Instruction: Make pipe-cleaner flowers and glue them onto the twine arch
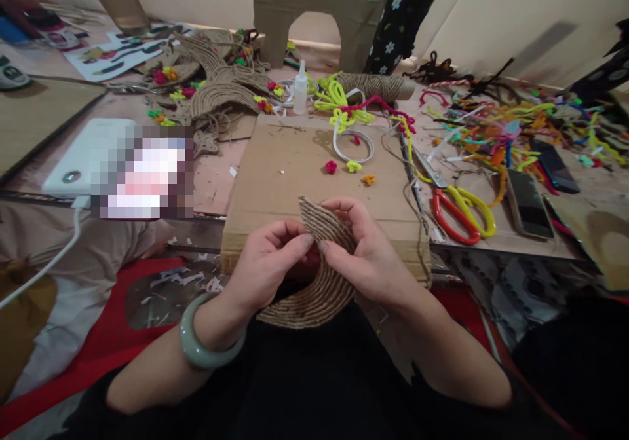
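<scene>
Between my hands is a crescent [314,299] covered in curved rows of brown twine, one pointed tip facing away from me. My left hand [270,256] pinches at its inner edge, thumb and finger closed together. With the thumb on the near face and fingers behind, my right hand [363,247] grips the crescent's right side. Beneath and beyond lies a cardboard sheet [275,165]. On it rest a small magenta flower [331,167], a yellow flower [354,166], an orange flower [368,180] and a loop of white ribbon [336,144].
Scissors [457,211] with red and yellow handles lie right of the cardboard, near two phones [528,201] and tangled pipe cleaners [511,132]. A glue bottle [300,93] and twine roll [378,86] stand behind. More twine crescents [226,96] and a white power bank [83,155] are leftward.
</scene>
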Demonstrator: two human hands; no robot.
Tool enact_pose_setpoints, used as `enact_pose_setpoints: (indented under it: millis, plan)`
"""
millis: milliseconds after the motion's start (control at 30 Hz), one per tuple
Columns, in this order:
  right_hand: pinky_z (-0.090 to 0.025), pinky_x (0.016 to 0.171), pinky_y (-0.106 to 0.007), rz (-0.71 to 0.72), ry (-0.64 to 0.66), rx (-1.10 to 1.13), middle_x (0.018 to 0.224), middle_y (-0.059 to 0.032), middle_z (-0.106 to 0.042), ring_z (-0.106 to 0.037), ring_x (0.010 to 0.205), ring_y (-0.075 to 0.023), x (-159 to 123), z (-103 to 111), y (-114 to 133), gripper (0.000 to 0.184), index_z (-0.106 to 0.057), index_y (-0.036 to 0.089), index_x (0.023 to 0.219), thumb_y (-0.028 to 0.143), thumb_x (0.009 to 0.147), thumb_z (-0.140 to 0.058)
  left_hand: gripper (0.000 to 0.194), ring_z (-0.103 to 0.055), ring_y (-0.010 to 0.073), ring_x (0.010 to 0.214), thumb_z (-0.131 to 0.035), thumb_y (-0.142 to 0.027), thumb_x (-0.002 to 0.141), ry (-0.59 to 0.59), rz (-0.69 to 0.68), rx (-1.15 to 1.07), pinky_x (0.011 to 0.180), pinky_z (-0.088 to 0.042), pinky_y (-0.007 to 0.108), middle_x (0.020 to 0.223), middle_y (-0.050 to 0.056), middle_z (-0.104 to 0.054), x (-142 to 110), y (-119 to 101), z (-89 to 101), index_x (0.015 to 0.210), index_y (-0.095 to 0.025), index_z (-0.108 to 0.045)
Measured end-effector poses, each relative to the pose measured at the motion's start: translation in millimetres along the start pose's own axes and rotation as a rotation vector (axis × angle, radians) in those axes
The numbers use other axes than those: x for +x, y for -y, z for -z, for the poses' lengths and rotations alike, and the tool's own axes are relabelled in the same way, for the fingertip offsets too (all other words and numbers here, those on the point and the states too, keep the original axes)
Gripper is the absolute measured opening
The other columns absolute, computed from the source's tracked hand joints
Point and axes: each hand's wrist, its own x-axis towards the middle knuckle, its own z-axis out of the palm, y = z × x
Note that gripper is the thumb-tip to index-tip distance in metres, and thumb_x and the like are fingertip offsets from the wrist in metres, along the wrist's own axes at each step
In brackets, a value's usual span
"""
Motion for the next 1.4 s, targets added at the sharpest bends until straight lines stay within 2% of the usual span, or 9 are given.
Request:
enact_pose_setpoints:
  millis: [200, 333, 600, 700, 800, 933, 1033, 1167, 1400]
  plan:
    - [-0.046, 0.079, -0.03, 0.005, -0.012, 0.004, 0.1, -0.0009, -0.055, -0.055, 0.088, -0.0138, 0.2, -0.3, 1.1, 0.04, -0.043, 0.027, 0.115, 0.011, 0.08, -0.054, 0.014, -0.057, 0.0066, 0.053, -0.076, -0.025, 0.07, 0.003, -0.068, 0.009, 0.054, -0.048, 0.015, 0.058, -0.001, -0.064, 2.2, 1.7, -1.3, 0.067, -0.015, -0.066]
    - [-0.048, 0.075, -0.029, -0.087, -0.051, 0.189, 0.094, -0.0003, -0.056, -0.056, 0.083, -0.0138, 2.6, -0.7, 0.0, 0.038, -0.045, 0.026, 0.11, 0.014, 0.076, -0.058, 0.017, -0.061, 0.0083, 0.058, -0.077, -0.028, 0.07, 0.081, -0.013, 0.014, 0.058, -0.051, 0.017, 0.066, 0.002, -0.068, 4.5, -3.1, 1.6, 0.077, -0.015, -0.07]
    - [-0.048, 0.058, -0.025, -0.2, -0.397, 0.671, 0.074, 0.0059, -0.056, -0.054, 0.061, -0.0103, 8.3, -0.8, -3.8, 0.03, -0.049, 0.025, 0.09, 0.02, 0.065, -0.065, 0.016, -0.067, 0.0121, 0.06, -0.078, -0.027, 0.068, 0.033, 0.096, -0.074, 0.058, -0.056, 0.021, 0.067, 0.002, -0.069, 6.5, -10.6, 13.5, 0.075, -0.016, -0.069]
    - [-0.05, 0.058, -0.026, -0.17, -0.47, 0.737, 0.071, 0.0057, -0.058, -0.057, 0.06, -0.0109, 9.9, 1.3, -2.3, 0.026, -0.049, 0.024, 0.083, 0.022, 0.064, -0.066, 0.017, -0.067, 0.0126, 0.062, -0.079, -0.022, 0.066, 0.022, 0.005, 0.017, 0.058, -0.055, 0.021, 0.072, 0.003, -0.071, 6.9, -5.6, 15.7, 0.08, -0.016, -0.07]
    - [-0.052, 0.064, -0.029, -0.137, -0.557, 0.733, 0.071, 0.0047, -0.059, -0.061, 0.065, -0.0129, 12.8, 0.7, -1.6, 0.024, -0.049, 0.025, 0.083, 0.025, 0.065, -0.066, 0.017, -0.069, 0.0165, 0.078, -0.078, -0.018, 0.066, 0.041, -0.141, 0.2, 0.076, -0.056, 0.027, 0.081, 0.004, -0.074, 4.7, 0.4, 11.3, 0.081, -0.018, -0.072]
    - [-0.054, 0.071, -0.032, -0.111, -0.631, 0.786, 0.073, 0.0031, -0.064, -0.065, 0.072, -0.0154, 17.8, -13.0, 0.0, 0.025, -0.049, 0.025, 0.084, 0.028, 0.066, -0.066, 0.02, -0.068, 0.0176, 0.076, -0.078, -0.017, 0.064, 0.148, -0.116, 0.245, 0.074, -0.055, 0.029, 0.084, 0.004, -0.075, 2.3, 9.2, -3.4, 0.084, -0.018, -0.073]
    - [-0.054, 0.075, -0.034, -0.152, -0.588, 0.862, 0.077, 0.0022, -0.068, -0.067, 0.074, -0.0163, 19.2, -32.6, 0.5, 0.029, -0.048, 0.025, 0.09, 0.028, 0.067, -0.066, 0.021, -0.067, 0.0165, 0.084, -0.08, -0.025, 0.064, -0.005, -0.235, -0.024, 0.084, -0.053, 0.029, 0.088, 0.002, -0.074, 5.9, 15.4, -14.2, 0.083, -0.021, -0.072]
    - [-0.054, 0.08, -0.038, -0.17, -0.557, 0.86, 0.088, 0.0016, -0.069, -0.068, 0.079, -0.0174, 15.8, -52.2, -4.1, 0.034, -0.046, 0.026, 0.094, 0.028, 0.068, -0.067, 0.018, -0.067, 0.0142, 0.077, -0.081, -0.029, 0.059, -0.251, -0.214, -0.305, 0.082, -0.054, 0.028, 0.075, -0.003, -0.072, 10.9, 14.6, -19.0, 0.071, -0.022, -0.07]
    - [-0.053, 0.076, -0.031, -0.133, -0.486, 0.779, 0.082, 0.0039, -0.065, -0.064, 0.079, -0.0141, 11.0, -40.6, -8.2, 0.034, -0.05, 0.027, 0.093, 0.025, 0.065, -0.07, 0.013, -0.064, 0.0094, 0.07, -0.08, -0.02, 0.059, -0.263, -0.264, -0.231, 0.073, -0.054, 0.021, 0.069, -0.006, -0.069, 8.1, 5.8, -12.0, 0.067, -0.021, -0.069]
